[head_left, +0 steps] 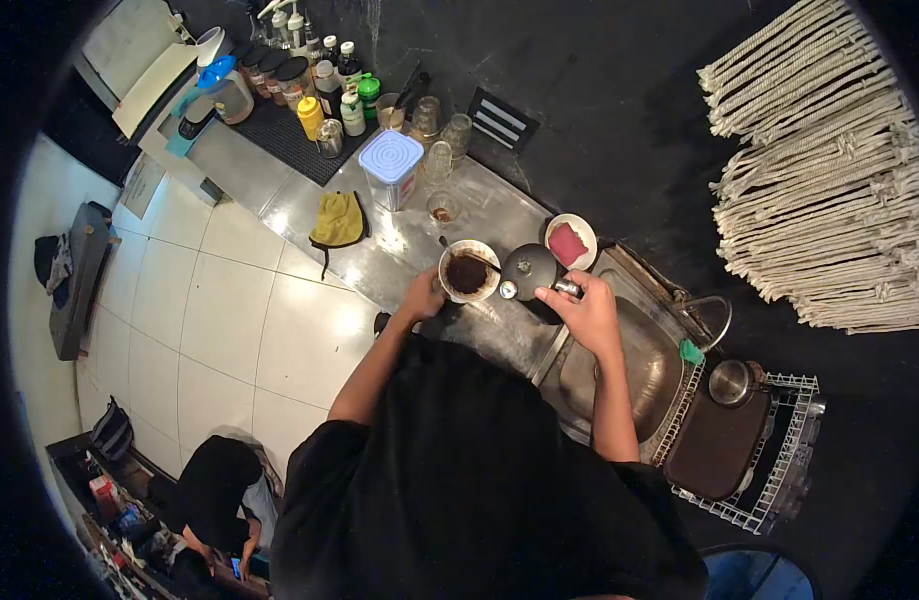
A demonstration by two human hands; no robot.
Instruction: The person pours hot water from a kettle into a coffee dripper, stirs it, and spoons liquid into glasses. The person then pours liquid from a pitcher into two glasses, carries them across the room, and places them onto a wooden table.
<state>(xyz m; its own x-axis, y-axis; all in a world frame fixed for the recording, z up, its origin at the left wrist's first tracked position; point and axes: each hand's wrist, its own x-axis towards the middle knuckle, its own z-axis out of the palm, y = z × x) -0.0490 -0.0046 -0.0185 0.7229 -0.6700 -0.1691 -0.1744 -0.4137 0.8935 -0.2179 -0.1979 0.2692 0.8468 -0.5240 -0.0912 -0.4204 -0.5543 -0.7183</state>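
My left hand [423,297] is closed on the side of a white cup [446,262], which holds dark brown contents and a spoon-like utensil. Just right of the cup is a dark round lidded pot [532,262], with my right hand [588,312] closed around its handle [570,288]. A small round white-faced piece [508,289] shows at the pot's left side. Behind the pot, a white bowl [588,238] contains something dark pink. A glass [444,207] with brown residue and a square container [392,185] with a pale blue lid stand beyond the cup.
A yellow-green cloth [340,220] lies on the metal counter [385,262]. Bottles and jars [330,90] line the back left. Right of my right hand are a sink [635,355] and a wire rack [812,400] with a brown tray [715,450]. Another person [220,490] bends at lower left.
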